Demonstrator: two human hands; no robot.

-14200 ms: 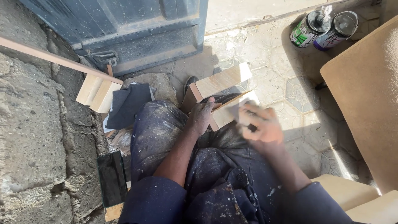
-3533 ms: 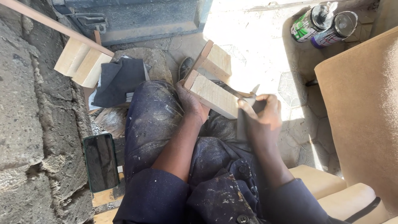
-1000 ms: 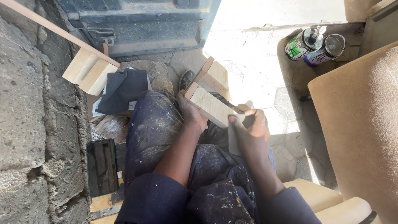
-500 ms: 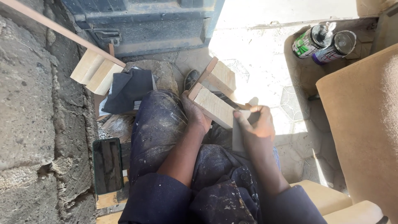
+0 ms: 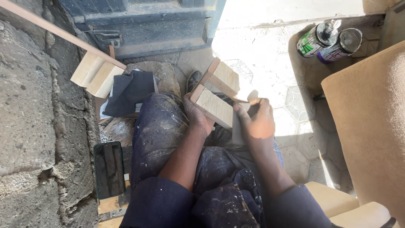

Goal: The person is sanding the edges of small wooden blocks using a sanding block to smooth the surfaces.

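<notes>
The left hand [image 5: 197, 119], just left of the frame's centre, is clasped on the near end of a small pale wooden frame [image 5: 217, 96], steadying it over the person's knee. The right hand [image 5: 258, 121], just right of centre, is closed around a grey sheet of sandpaper [image 5: 238, 126], which it presses against the right end of that wooden piece (the sheet hangs down below the fingers, partly in shadow).

Starting from the left edge: a rough stone block wall [image 5: 29, 109] fills that side, and a long thin wooden strip [image 5: 63, 33] runs slantwise from the upper left corner down toward the middle. Under the strip lie two pale wood offcuts [image 5: 95, 74], touching each other. Low at the left a dark phone [image 5: 108, 169] lies screen-up beside the wall, on a bit of board. Right of the offcuts, a dark folded cloth [image 5: 128, 90] rests on a stone, just beside the person's paint-flecked trousers [image 5: 162, 131]. Along the top runs the lower part of a dark blue metal door [image 5: 147, 21].

The wooden frame itself sits at the centre of the view, a little above both hands, its two flat faces tilted and joined by a narrow cross piece. Farther right, in the upper right, two tins [image 5: 329, 40] lie on their sides, touching, on the sunlit paved floor [image 5: 261, 50]. A large tan board [image 5: 371, 122] takes up the right edge.
</notes>
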